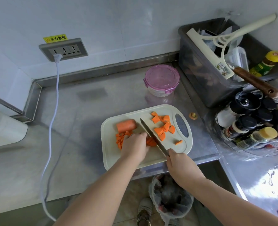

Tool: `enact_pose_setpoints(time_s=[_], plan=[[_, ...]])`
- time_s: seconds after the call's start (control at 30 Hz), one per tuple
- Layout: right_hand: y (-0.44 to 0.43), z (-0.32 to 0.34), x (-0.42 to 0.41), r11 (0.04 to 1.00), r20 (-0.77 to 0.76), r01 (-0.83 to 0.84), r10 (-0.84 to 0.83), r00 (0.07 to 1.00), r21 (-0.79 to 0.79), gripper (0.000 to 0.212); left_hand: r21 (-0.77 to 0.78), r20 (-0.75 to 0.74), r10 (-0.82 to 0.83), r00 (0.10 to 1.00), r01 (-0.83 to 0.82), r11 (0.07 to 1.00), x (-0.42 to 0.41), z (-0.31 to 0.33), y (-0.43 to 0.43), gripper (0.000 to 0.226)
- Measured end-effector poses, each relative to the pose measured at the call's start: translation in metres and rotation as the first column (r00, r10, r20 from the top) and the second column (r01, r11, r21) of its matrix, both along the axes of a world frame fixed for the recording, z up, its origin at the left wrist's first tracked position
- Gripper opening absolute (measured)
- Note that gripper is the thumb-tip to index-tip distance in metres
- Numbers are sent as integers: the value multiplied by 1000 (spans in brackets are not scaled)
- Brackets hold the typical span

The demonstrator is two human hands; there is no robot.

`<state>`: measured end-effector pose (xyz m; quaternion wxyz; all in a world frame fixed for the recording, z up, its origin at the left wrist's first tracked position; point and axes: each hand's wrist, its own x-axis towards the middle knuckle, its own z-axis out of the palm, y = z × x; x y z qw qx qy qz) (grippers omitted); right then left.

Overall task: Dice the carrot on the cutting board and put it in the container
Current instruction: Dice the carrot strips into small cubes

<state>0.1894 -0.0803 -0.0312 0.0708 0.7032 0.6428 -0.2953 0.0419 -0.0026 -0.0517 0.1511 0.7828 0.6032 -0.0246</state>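
Board: your cutting board (175, 110) lies at the front edge of the bench (86, 111), with its grey handle end to the right.
Left hand: your left hand (135, 146) rests on the board with fingers curled down over some carrot slices (151, 141), and it holds them just beside the blade.
Right hand: your right hand (181, 167) grips the handle of the knife (151, 134) at the front of the board; the blade runs away from you across the middle.
Stub: the uncut carrot stub (126, 125) lies on the far left part of the board, apart from the blade.
Pieces: small dice (120, 139) lie left of your left hand; bigger chunks (163, 127) lie right of the blade.
Container: the round container (161, 79) stands on the bench behind the board with its purple lid on, well apart from both hands.
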Motion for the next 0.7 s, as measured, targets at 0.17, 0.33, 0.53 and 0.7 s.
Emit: enact_pose_setpoints(time_s=[0.17, 0.33, 0.53, 0.7], plan=[[0, 2, 2, 999, -47, 38, -38, 998, 2, 17, 21, 68, 6, 998, -8, 1000, 1, -2, -6, 28], [-1, 2, 2, 999, -68, 40, -40, 997, 0, 17, -7, 197, 56, 979, -55, 998, -1, -3, -8, 28], [-1, 3, 1, 998, -105, 59, -58, 993, 4, 19, 15, 254, 46, 966, -51, 999, -1, -3, -14, 24], [-1, 4, 2, 998, -120, 69, -69, 990, -6, 20, 25, 264, 48, 963, -57, 998, -2, -5, -16, 23]])
